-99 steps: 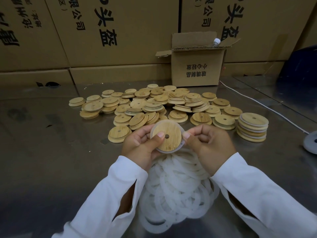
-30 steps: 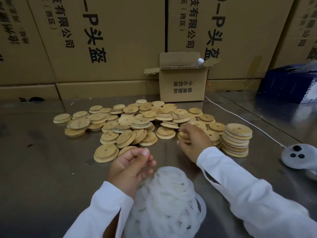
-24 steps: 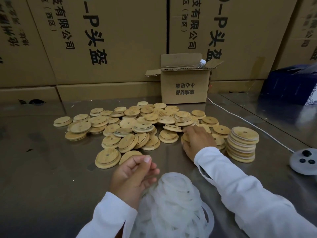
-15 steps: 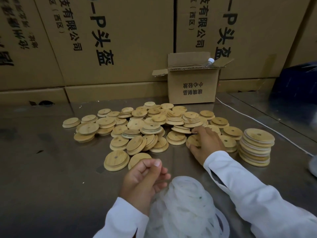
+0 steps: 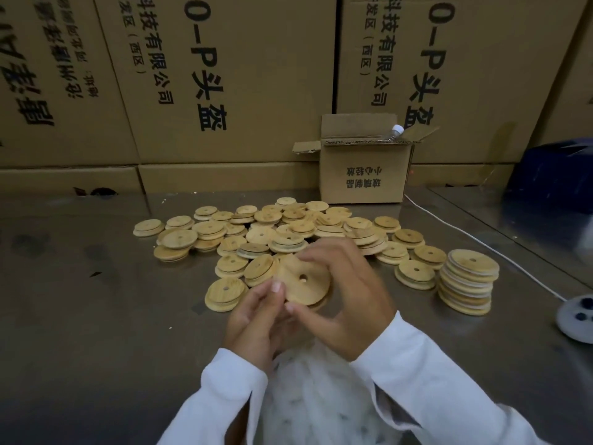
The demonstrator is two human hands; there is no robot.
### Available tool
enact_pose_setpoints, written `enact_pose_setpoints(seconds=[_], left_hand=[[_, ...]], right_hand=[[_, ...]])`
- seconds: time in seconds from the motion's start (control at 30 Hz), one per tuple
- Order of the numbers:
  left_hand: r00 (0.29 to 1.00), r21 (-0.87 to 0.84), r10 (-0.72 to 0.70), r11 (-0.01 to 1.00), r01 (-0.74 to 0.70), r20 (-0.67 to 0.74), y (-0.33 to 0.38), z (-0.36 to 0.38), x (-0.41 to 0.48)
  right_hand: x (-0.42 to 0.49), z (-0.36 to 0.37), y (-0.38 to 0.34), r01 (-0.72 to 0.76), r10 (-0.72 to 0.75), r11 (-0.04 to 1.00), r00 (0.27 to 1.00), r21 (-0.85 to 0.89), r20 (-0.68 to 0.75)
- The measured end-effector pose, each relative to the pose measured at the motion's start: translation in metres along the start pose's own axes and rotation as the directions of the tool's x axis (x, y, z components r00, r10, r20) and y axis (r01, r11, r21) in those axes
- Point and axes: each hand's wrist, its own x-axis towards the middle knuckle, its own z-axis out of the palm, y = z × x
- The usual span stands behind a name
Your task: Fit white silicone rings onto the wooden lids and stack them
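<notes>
A round wooden lid with a small centre hole is held up in front of me, tilted toward the camera. My right hand grips it from the right, fingers over its top edge. My left hand meets it at the lower left with fingers pinched; whether a ring is in them I cannot tell. A heap of white silicone rings lies under my wrists. Many loose lids are spread on the metal table. A stack of ringed lids stands to the right.
A small open cardboard box holding a bottle stands behind the lids. Large printed cartons wall off the back. A white cable runs to a round grey device at the right edge. A dark blue object sits far right.
My right hand picked a lid from the pile and brought it back toward me. My left hand rose from the ring heap to meet it.
</notes>
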Motion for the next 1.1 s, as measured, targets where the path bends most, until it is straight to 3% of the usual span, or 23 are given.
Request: enact_pose_setpoints(seconds=[0.1, 0.17, 0.23, 0.3, 0.37, 0.43, 0.5, 0.6, 0.9, 1.1], left_hand=[[0.996, -0.050, -0.028, 0.998, 0.033, 0.086, 0.002, 0.000, -0.002], [0.996, 0.039, 0.018, 0.999, -0.021, 0.088, 0.000, -0.002, -0.003], [0.999, 0.110, 0.030, 0.993, -0.034, 0.033, -0.001, -0.003, -0.002], [1.000, 0.091, 0.011, 0.996, -0.011, -0.002, 0.001, -0.003, -0.002], [1.000, 0.057, -0.009, 0.998, 0.009, -0.002, 0.004, -0.002, -0.001], [1.000, 0.046, -0.028, 0.999, 0.028, 0.004, 0.004, -0.001, -0.001], [0.998, 0.019, -0.058, 0.998, 0.058, 0.003, 0.005, 0.001, -0.002], [0.997, 0.027, -0.072, 0.997, 0.072, 0.023, 0.007, 0.001, -0.003], [0.996, 0.043, -0.087, 0.995, 0.086, 0.034, 0.007, 0.002, -0.005], [0.994, -0.043, -0.101, 0.994, 0.100, -0.030, 0.007, 0.004, -0.005]], right_hand=[[-0.010, -0.003, -0.019, 0.049, -0.046, 0.998, 0.994, -0.031, 0.095], [-0.016, -0.004, -0.023, 0.020, -0.018, 1.000, 0.985, -0.006, 0.170], [-0.019, -0.008, -0.020, -0.101, 0.077, 0.987, 0.980, 0.125, 0.185], [-0.021, -0.015, -0.009, -0.259, 0.244, 0.943, 0.965, 0.210, 0.095], [-0.024, -0.023, 0.009, -0.475, 0.475, 0.858, 0.879, 0.197, 0.047], [-0.030, -0.025, 0.029, -0.677, 0.672, 0.736, 0.725, -0.020, 0.151], [-0.038, -0.022, 0.044, -0.720, 0.767, 0.641, 0.588, -0.266, 0.257], [-0.040, -0.018, 0.050, -0.741, 0.810, 0.583, 0.499, -0.333, 0.308], [-0.041, -0.016, 0.047, -0.761, 0.803, 0.574, 0.452, -0.302, 0.388], [-0.038, -0.016, 0.048, -0.759, 0.793, 0.601, 0.527, -0.250, 0.306]])
